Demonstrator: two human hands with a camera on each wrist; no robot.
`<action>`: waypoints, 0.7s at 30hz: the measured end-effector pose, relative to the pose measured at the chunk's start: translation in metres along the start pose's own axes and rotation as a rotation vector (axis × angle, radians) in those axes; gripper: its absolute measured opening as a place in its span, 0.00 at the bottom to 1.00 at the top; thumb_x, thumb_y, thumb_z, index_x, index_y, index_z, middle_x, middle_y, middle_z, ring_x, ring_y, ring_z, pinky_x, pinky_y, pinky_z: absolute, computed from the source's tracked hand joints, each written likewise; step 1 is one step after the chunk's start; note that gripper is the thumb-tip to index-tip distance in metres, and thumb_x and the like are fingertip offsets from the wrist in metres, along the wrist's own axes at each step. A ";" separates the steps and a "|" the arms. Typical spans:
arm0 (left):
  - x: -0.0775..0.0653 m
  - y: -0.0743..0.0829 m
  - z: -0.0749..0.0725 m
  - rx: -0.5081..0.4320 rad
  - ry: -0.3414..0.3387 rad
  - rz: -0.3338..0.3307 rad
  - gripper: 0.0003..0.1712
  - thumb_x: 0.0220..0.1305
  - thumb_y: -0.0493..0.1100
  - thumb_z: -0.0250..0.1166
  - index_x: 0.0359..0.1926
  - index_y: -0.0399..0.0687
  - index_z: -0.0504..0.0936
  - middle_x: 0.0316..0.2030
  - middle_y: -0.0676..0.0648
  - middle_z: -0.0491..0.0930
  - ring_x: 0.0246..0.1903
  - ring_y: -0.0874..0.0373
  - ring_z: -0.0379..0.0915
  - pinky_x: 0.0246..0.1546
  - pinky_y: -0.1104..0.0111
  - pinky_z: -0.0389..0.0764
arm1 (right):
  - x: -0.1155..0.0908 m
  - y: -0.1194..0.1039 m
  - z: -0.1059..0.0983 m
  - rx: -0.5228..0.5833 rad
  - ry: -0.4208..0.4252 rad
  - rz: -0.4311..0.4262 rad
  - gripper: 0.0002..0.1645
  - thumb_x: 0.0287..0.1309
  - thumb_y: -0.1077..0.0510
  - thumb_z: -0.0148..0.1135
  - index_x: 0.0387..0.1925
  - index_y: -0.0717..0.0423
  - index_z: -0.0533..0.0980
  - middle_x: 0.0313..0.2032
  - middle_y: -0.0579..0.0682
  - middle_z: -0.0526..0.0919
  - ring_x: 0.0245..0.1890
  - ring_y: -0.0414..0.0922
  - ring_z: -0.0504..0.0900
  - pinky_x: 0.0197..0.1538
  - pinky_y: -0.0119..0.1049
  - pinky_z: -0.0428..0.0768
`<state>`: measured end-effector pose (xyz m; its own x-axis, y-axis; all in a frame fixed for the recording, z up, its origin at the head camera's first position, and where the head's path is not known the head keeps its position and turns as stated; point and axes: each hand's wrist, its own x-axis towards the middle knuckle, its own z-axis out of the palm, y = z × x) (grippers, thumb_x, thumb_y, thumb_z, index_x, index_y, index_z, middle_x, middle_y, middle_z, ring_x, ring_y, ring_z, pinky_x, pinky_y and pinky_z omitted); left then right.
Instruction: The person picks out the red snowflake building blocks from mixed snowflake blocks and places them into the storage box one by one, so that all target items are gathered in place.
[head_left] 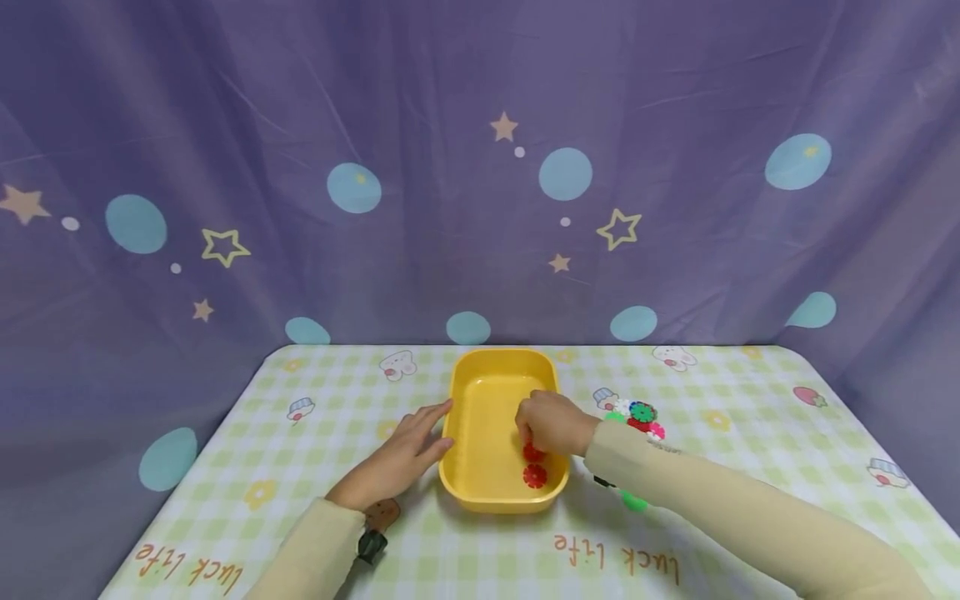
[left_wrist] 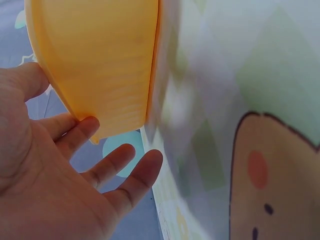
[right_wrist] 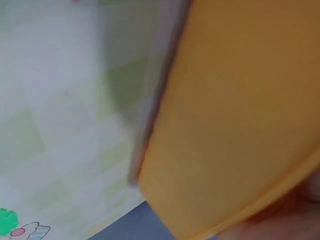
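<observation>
A yellow plastic tray (head_left: 480, 504) sits on the table. My left hand (head_left: 397, 464) touches its left rim with spread, mostly straight fingers; in the left wrist view the thumb and some fingertips meet the tray's edge (left_wrist: 95, 60). My right hand (head_left: 555, 421) reaches over the right wall into the tray, fingers curled downward. Red shows at its fingertips, where it seems to pinch a red snowflake disc, mostly hidden. Two more red snowflake discs (head_left: 535, 477) lie close by on the tray floor. In the right wrist view the outer wall (right_wrist: 240, 100) hides most of that hand.
Right of the tray lies a cluster of snowflake discs (head_left: 642, 412) in green, red, pink and white, partly behind the right forearm. Another green disc (head_left: 634, 501) lies nearer the front. A checked cloth (head_left: 315, 450) covers the table, with a purple curtain (head_left: 450, 275) behind.
</observation>
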<state>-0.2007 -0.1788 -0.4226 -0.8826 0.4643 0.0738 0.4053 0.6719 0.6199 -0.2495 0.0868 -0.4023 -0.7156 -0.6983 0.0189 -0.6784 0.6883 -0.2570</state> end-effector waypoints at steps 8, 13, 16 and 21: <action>-0.001 -0.001 0.002 -0.015 -0.006 0.007 0.34 0.72 0.53 0.50 0.73 0.48 0.53 0.68 0.51 0.57 0.65 0.50 0.52 0.61 0.49 0.59 | -0.019 0.012 -0.017 0.132 0.171 -0.088 0.07 0.51 0.69 0.67 0.30 0.54 0.83 0.30 0.42 0.81 0.34 0.46 0.74 0.44 0.36 0.74; 0.000 -0.001 0.000 0.000 0.009 0.010 0.36 0.72 0.57 0.49 0.73 0.48 0.54 0.68 0.51 0.57 0.63 0.51 0.54 0.59 0.50 0.61 | -0.061 0.041 -0.042 0.163 0.232 -0.012 0.10 0.52 0.69 0.67 0.31 0.50 0.82 0.31 0.40 0.81 0.32 0.41 0.77 0.44 0.40 0.78; 0.000 -0.002 0.000 0.002 0.006 0.006 0.35 0.72 0.56 0.50 0.73 0.48 0.53 0.68 0.50 0.57 0.64 0.50 0.54 0.59 0.49 0.60 | -0.093 0.061 -0.041 0.184 0.114 0.123 0.09 0.51 0.67 0.68 0.32 0.51 0.81 0.30 0.41 0.80 0.29 0.38 0.75 0.37 0.38 0.78; 0.000 -0.002 0.001 -0.010 0.004 0.005 0.34 0.72 0.53 0.51 0.73 0.48 0.53 0.68 0.50 0.57 0.65 0.48 0.52 0.60 0.48 0.59 | -0.135 0.079 -0.020 0.152 0.033 0.362 0.12 0.47 0.56 0.74 0.32 0.53 0.78 0.26 0.43 0.75 0.25 0.40 0.71 0.30 0.38 0.72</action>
<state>-0.2019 -0.1800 -0.4245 -0.8815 0.4653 0.0804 0.4076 0.6638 0.6271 -0.2100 0.2389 -0.4061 -0.9109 -0.4069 -0.0685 -0.3503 0.8503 -0.3927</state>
